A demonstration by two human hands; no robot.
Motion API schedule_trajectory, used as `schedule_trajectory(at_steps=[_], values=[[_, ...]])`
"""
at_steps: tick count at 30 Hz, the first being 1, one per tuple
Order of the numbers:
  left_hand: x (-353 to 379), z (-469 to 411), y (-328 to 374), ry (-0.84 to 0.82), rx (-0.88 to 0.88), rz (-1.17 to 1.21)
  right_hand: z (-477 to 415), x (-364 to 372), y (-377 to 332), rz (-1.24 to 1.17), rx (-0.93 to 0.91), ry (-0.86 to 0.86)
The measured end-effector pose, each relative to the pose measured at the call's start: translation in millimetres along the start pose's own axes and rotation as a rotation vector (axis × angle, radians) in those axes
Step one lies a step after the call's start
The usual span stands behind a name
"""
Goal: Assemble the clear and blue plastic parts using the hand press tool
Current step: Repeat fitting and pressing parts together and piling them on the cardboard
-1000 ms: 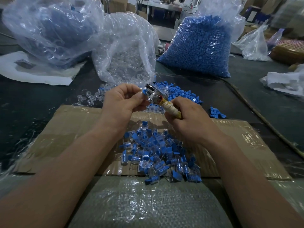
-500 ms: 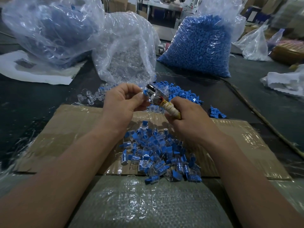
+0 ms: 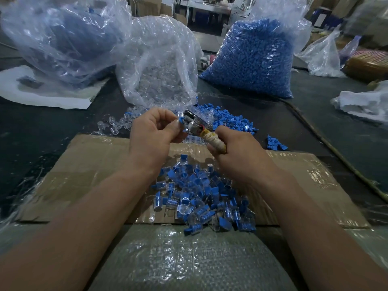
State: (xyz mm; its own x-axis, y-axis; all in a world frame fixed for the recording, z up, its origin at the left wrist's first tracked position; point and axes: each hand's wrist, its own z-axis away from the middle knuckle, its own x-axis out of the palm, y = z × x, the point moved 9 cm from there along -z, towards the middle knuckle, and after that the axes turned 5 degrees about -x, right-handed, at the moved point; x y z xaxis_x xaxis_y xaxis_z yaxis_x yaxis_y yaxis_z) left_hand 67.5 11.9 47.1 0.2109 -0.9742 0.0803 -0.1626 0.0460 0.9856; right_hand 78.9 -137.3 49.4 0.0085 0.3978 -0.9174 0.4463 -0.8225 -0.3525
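Note:
My right hand (image 3: 237, 150) grips the tape-wrapped handle of the metal hand press tool (image 3: 194, 124), whose shiny head points up and left. My left hand (image 3: 153, 131) pinches a small blue part (image 3: 181, 119) against the tool's head; any clear part there is hidden by my fingers. Below both hands a pile of joined clear and blue parts (image 3: 201, 196) lies on the cardboard sheet (image 3: 94, 164). Loose blue parts (image 3: 233, 118) and loose clear parts (image 3: 113, 124) lie just beyond the cardboard.
A bag of clear parts (image 3: 161, 66) stands behind my hands, a full bag of blue parts (image 3: 252, 59) at the back right and another large bag (image 3: 63, 36) at the back left. A woven plastic sack (image 3: 189, 259) lies nearest me. A cord (image 3: 327, 143) runs along the right.

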Motion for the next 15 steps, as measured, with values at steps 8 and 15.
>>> schedule_trajectory(at_steps=[8,15], values=[[-0.8,2.6,3.6,0.018,0.042,-0.069,0.5,1.0,1.1,0.009,0.015,-0.011],[-2.3,2.2,3.1,0.033,0.037,-0.063,-0.5,1.3,0.4,0.012,0.025,-0.011]])
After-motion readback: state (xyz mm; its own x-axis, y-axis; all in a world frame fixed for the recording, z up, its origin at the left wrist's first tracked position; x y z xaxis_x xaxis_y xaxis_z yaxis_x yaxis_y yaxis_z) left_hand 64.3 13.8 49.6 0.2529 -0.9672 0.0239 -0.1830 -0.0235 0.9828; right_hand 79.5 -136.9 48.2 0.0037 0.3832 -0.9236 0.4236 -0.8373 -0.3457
